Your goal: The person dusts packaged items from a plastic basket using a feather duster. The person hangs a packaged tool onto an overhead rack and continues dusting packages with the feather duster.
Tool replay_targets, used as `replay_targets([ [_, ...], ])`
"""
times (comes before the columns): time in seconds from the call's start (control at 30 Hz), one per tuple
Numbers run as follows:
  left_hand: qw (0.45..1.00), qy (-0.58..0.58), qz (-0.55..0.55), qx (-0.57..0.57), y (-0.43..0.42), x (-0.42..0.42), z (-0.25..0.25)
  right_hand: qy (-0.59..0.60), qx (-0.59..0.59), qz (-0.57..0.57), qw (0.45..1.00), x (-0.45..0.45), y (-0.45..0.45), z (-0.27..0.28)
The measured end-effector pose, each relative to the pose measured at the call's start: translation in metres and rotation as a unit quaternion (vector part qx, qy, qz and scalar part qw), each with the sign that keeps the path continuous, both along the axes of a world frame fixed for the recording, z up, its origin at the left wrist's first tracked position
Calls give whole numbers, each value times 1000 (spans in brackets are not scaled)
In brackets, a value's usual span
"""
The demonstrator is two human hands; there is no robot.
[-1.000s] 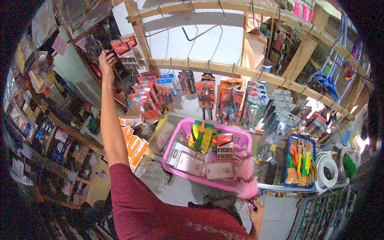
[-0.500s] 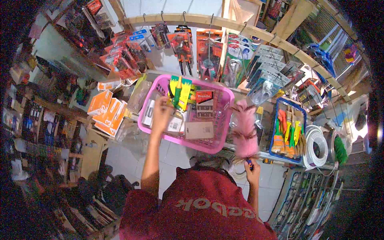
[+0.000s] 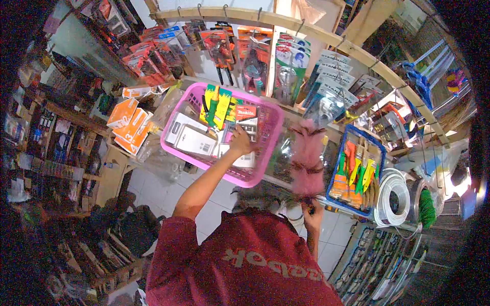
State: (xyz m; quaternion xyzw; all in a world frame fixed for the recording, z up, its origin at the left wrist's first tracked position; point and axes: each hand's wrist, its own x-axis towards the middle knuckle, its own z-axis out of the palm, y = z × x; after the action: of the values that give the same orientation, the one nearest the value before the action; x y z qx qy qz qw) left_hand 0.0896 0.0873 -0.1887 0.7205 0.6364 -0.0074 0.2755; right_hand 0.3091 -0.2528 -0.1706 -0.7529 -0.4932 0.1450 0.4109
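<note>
My left hand (image 3: 240,142) is inside a pink plastic basket (image 3: 253,182), fingers apart and bent over a flat pale pack (image 3: 246,159) next to a red-and-black Makita pack (image 3: 247,122). Whether the fingertips press on a pack is not clear. A green-handled tool on a yellow-and-green card (image 3: 218,109) lies at the basket's back, with a white boxed pack (image 3: 195,138) on the left. My right hand (image 3: 311,210) grips the dark handle of a pink feather duster (image 3: 307,160) with brown bands, its feathers pointing away from me, right of the basket.
A blue tray (image 3: 334,196) of paintbrushes stands right of the duster, beside a white cable coil (image 3: 393,196). Orange boxes (image 3: 130,125) lie left of the basket. Carded tools (image 3: 219,48) hang from a wooden rail (image 3: 245,16) behind. A glass-topped case (image 3: 377,260) is at lower right.
My left hand has moved right across the basket, uncovering the white pack on the left. My right hand still holds the duster. The whole view has shifted slightly.
</note>
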Motion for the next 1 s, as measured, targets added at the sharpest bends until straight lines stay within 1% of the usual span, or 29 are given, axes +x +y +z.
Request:
replay_targets([
  [0.03,995,-51,83,-7,-2,9,10,26,-31,3,999,4,-1,3],
  [0.07,980,-112,167,-12,-1,15,20,53,-61,5,997,6,-1,6],
  [0.1,981,-91,172,25,2,20,21,81,-91,7,992,8,-1,11],
  [0.13,980,-70,176,60,5,24,21,80,-131,14,988,13,-3,14],
  [0.17,978,-49,181,95,7,27,20,86,-120,12,989,17,-3,18],
  [0.23,974,-27,209,81,7,33,29,95,-97,10,991,21,-2,25],
  [0.33,971,-1,219,96,4,39,37,5,-22,36,999,40,0,7],
  [0.37,974,-22,203,103,5,36,36,32,-62,43,997,47,-4,6],
  [0.4,975,-44,187,109,6,29,35,58,-102,51,992,49,3,32],
  [0.43,976,-66,173,114,9,21,31,84,-143,60,984,51,8,46],
  [0.47,969,-113,190,113,17,12,23,95,-61,44,993,51,10,44],
  [0.5,951,-242,175,77,18,-3,24,93,-34,47,994,53,14,45],
  [0.53,916,-366,163,28,18,-18,25,91,-9,50,995,54,17,47],
  [0.57,831,-528,170,-50,2,-26,56,90,17,52,994,54,18,48],
  [0.6,791,-582,157,-108,2,-48,55,83,-20,77,993,63,13,36],
  [0.63,744,-632,142,-163,-5,-60,72,84,-23,77,993,62,14,35],
  [0.67,672,-722,125,-106,-23,-65,83,85,-27,77,993,61,15,34],
  [0.73,607,-777,111,-126,-53,-70,136,106,-30,82,991,54,21,37],
  [0.77,571,-803,103,-133,-62,-74,147,125,-30,87,988,44,28,44],
  [0.8,556,-809,154,-113,-66,-80,147,145,-29,93,985,35,34,48],
  [0.9,508,-837,179,-95,-86,-96,152,117,-97,147,977,16,47,53],
  [0.93,496,-843,195,-80,-90,-101,149,123,-89,168,974,5,55,63],
  [1.0,506,-837,205,-31,-101,-117,149,100,-101,186,972,-16,76,78],
])
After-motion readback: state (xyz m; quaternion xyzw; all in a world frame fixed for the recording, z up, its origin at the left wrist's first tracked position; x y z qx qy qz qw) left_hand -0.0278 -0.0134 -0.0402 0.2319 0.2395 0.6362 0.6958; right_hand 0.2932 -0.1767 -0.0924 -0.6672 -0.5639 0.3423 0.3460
